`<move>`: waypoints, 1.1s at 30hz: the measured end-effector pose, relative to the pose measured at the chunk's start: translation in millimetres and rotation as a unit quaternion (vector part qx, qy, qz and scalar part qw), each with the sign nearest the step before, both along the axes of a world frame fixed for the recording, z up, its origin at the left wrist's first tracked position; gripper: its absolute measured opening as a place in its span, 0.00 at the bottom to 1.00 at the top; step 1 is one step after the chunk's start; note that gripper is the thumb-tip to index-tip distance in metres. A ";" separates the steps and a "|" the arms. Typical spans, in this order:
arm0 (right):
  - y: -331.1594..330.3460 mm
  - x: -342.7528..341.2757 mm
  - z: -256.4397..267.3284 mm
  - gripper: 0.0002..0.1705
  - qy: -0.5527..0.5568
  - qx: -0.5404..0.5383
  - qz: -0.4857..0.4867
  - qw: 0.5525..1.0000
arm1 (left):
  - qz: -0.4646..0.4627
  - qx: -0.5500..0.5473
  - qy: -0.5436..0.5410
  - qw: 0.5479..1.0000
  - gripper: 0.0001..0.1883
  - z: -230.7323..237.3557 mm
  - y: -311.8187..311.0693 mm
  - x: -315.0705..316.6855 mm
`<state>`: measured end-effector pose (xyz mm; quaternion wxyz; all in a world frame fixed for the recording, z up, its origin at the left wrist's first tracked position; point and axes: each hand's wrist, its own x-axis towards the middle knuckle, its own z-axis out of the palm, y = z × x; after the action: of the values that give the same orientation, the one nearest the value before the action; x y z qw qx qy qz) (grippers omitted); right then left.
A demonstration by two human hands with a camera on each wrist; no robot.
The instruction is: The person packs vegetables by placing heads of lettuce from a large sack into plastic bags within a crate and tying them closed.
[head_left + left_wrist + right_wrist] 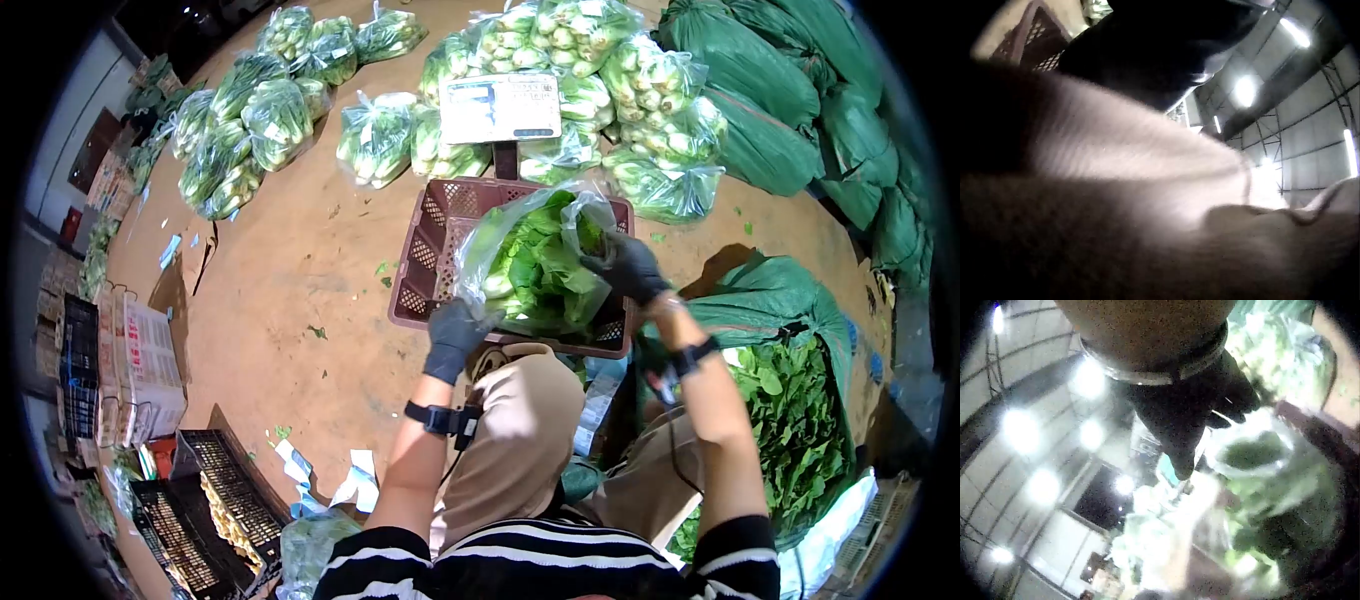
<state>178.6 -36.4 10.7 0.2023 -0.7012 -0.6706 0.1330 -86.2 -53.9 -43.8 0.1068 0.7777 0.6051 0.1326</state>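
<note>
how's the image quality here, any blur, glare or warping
Head view: fairly clear, with wide-angle bending and dark corners, plus a bright patch on the beige trouser knee; left wrist view: a big pale surface blurred across the middle, ceiling lights glaring; right wrist view: grainy, those lights blown out, the leafy greens soft.

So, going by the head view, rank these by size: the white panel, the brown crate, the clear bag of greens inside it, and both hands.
Largest to smallest:
1. brown crate
2. clear bag of greens
3. white panel
4. left hand and right hand, too alike to rank
</note>
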 end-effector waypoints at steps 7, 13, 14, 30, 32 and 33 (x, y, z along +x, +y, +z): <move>54.0 16.0 -19.6 0.15 0.147 0.025 0.138 0.979 | -0.066 -0.214 -0.578 0.785 0.14 29.9 72.6 -38.7; 24.4 91.3 63.7 0.13 0.661 -0.122 0.075 0.737 | -0.083 -0.350 -0.659 0.661 0.20 127.7 132.4 -75.8; 17.5 88.0 44.9 0.14 0.661 -0.121 0.030 0.740 | -0.099 -0.360 -0.626 0.685 0.19 128.5 126.2 -70.0; -47.9 26.4 11.8 0.16 0.564 -0.117 -0.049 0.816 | -0.415 -0.220 -0.135 0.873 0.08 -13.9 95.6 158.8; -54.7 27.5 21.9 0.17 0.539 -0.100 -0.049 0.835 | -0.422 -0.202 -0.002 0.884 0.12 -72.8 104.2 175.2; -56.3 28.8 22.0 0.17 0.515 -0.083 -0.050 0.851 | -0.421 -0.206 0.000 0.883 0.12 -84.6 101.4 178.8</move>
<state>207.4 -92.7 32.7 0.4662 -0.5787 -0.4206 0.5204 92.6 47.5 -128.4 0.3104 0.9198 0.2343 -0.0519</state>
